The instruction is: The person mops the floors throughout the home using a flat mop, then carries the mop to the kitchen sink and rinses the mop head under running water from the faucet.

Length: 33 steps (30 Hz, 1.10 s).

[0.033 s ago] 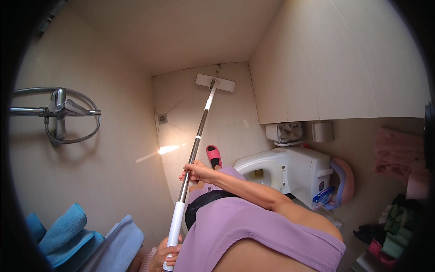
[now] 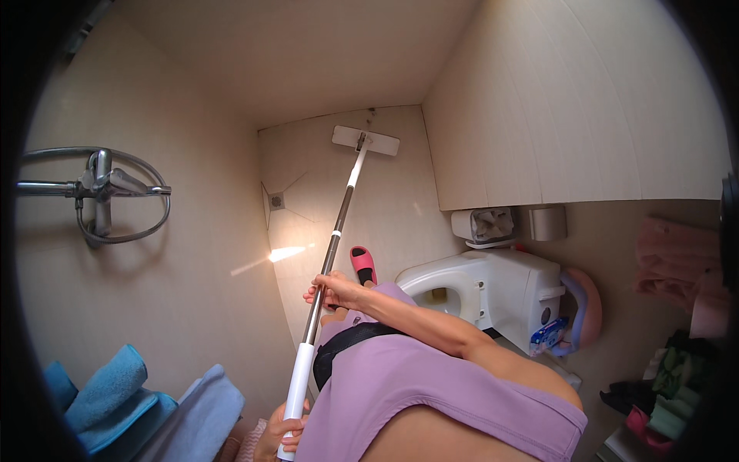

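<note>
A flat mop (image 2: 331, 254) slants up and away across the bathroom floor, with a grey telescopic pole and a white grip at its lower end. Its white rectangular head (image 2: 381, 144) lies flat near the far wall, just below some dark specks. My right hand (image 2: 337, 291) is closed round the grey pole about midway along. Lower down, my left hand (image 2: 286, 433) wraps the white grip close to my body; part of it is hidden behind the handle. A pink slipper (image 2: 363, 264) shows on one of my feet, right of the pole.
On the right stands a white toilet (image 2: 500, 281), with a tissue holder (image 2: 483, 225) beyond it and a pink-purple child seat (image 2: 586, 308) beside it. A shower mixer (image 2: 104, 185) juts from the left wall. Blue towels (image 2: 115, 393) hang lower left. A floor drain (image 2: 276, 202) lies left of the mop.
</note>
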Each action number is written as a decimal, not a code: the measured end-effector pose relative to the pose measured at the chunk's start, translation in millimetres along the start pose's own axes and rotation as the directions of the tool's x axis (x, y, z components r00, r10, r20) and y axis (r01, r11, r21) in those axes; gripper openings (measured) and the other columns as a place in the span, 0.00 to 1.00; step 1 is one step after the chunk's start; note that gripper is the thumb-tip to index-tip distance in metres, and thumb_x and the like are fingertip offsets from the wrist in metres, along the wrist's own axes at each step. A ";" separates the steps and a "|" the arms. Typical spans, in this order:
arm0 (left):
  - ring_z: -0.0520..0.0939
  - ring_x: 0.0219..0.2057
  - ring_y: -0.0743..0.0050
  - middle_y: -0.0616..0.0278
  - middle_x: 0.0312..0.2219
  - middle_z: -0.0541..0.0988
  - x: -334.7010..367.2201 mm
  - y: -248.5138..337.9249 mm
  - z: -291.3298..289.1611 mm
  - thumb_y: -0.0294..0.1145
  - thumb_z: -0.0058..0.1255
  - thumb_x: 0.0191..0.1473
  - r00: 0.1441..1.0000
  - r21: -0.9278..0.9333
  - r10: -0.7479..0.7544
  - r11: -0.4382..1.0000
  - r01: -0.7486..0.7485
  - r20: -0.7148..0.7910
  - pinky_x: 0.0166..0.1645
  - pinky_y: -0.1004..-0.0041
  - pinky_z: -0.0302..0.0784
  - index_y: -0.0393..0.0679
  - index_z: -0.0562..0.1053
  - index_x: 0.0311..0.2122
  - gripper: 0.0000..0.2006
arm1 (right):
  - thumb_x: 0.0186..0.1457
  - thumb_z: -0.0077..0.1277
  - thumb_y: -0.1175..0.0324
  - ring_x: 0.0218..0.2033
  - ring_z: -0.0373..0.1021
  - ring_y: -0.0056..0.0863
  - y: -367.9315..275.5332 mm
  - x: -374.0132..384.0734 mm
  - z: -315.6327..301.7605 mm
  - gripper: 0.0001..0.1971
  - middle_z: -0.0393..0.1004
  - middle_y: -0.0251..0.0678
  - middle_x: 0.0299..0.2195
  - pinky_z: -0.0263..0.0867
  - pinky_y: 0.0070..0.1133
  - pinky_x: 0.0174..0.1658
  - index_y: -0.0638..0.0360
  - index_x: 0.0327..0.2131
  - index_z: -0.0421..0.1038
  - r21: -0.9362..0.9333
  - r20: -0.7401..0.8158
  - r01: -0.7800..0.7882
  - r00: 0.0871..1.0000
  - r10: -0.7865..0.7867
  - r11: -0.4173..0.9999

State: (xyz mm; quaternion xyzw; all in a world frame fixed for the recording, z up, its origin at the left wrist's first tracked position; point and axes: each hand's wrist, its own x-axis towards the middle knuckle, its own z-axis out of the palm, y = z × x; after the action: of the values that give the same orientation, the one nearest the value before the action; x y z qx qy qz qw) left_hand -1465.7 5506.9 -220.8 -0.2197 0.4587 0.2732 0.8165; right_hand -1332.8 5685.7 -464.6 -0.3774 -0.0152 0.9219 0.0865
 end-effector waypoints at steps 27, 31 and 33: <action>0.54 0.05 0.91 0.69 0.12 0.57 13.7 -43.8 -23.9 0.19 0.39 0.45 0.983 -0.006 0.034 0.999 -0.036 -0.181 0.06 0.88 0.47 0.41 0.58 0.36 0.11 | 0.46 0.35 0.77 0.15 0.66 0.30 22.5 99.9 -82.5 0.02 0.67 0.45 0.19 0.67 0.25 0.16 0.65 0.24 0.57 -0.174 -0.522 -0.048 0.851 -0.051 0.984; 0.54 0.05 0.92 0.70 0.12 0.57 82.1 1.3 16.3 0.19 0.38 0.46 0.982 -0.120 0.079 0.991 -0.058 0.173 0.06 0.89 0.47 0.40 0.59 0.36 0.09 | 0.46 0.32 0.77 0.09 0.61 0.25 -66.7 140.5 -133.3 0.07 0.65 0.41 0.14 0.63 0.21 0.12 0.66 0.18 0.58 -0.572 -0.460 0.086 0.790 -0.406 0.816; 0.54 0.06 0.92 0.69 0.13 0.57 128.7 21.6 33.0 0.20 0.37 0.47 0.970 -0.187 0.118 0.979 -0.078 0.214 0.06 0.89 0.48 0.39 0.59 0.36 0.09 | 0.47 0.32 0.75 0.09 0.60 0.25 -102.7 131.4 -116.3 0.08 0.62 0.38 0.12 0.61 0.19 0.11 0.65 0.18 0.58 -0.440 -0.600 0.246 0.635 -0.487 0.863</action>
State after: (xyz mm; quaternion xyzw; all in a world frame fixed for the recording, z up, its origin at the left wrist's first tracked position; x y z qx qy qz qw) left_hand -1403.6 5574.8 -319.1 -0.2361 0.3481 0.3760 0.8257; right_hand -1328.4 5805.0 -629.2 -0.6915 -0.2072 0.6587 0.2119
